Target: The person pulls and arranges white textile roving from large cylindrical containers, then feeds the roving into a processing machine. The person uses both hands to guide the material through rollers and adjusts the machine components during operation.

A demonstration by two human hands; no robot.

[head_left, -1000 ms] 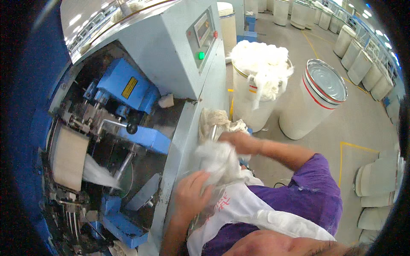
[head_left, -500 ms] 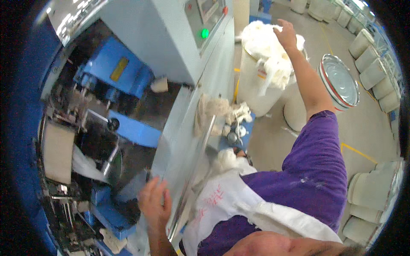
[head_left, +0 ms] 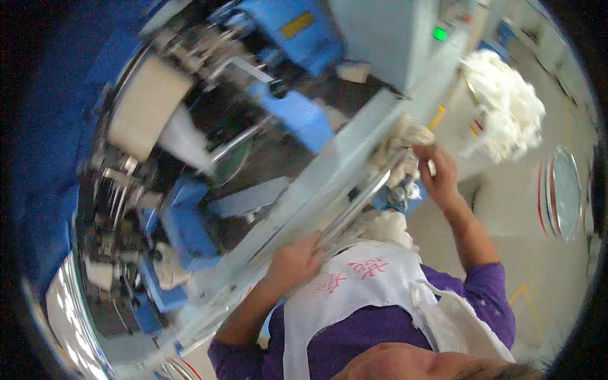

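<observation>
A shiny metal bar (head_left: 360, 202) runs along the edge of the machine in front of me. My left hand (head_left: 296, 259) is closed around its near end, its fingers blurred. At the far end my right hand (head_left: 437, 168) has its fingers curled in, against a beige cloth (head_left: 408, 134) bundled there. Whether those fingers hold the bar or the cloth is hidden. Below the right hand, small round grey and white parts (head_left: 405, 193) lie on a blue surface. A fluffy white fibre wad (head_left: 387, 229) sits by my white apron (head_left: 354, 266).
The open machine bay holds blue housings (head_left: 297, 31), a beige roll (head_left: 149, 107) and a thin white web (head_left: 183, 139). Beyond the right hand, white fibre (head_left: 503, 104) heaps over a tall can. Another can with a red-banded rim (head_left: 560, 193) stands at the right.
My right hand has left the white fibre heap and come down to the bar's far end. My left hand, open before, has closed on the bar. The view has turned toward the machine.
</observation>
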